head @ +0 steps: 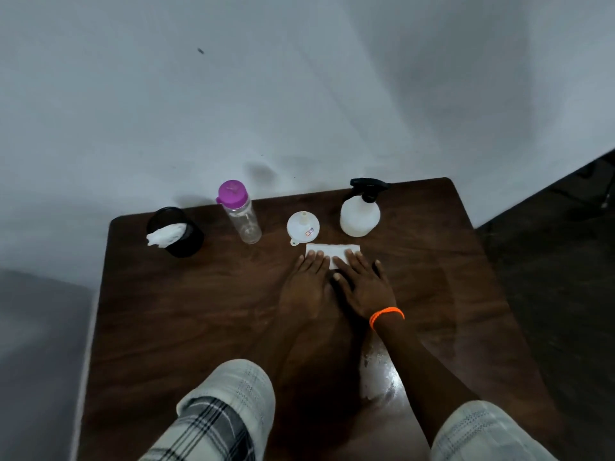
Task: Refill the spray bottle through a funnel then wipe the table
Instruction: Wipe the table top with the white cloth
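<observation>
A white spray bottle [360, 214] with a black trigger head stands at the back right of the dark wooden table [199, 311]. To its left a white funnel [303, 227] sits upside down, spout up. A clear water bottle [240, 212] with a purple cap stands further left. A folded white tissue [332, 251] lies flat in front of the funnel. My left hand [307, 284] and my right hand [364, 286], which wears an orange wristband, press on the tissue's near edge with straight fingers.
A black cup [176, 232] holding crumpled white tissue stands at the back left. A pale wet or worn patch [376, 377] shows on the table near my right forearm. A grey wall lies behind; the floor drops off right of the table.
</observation>
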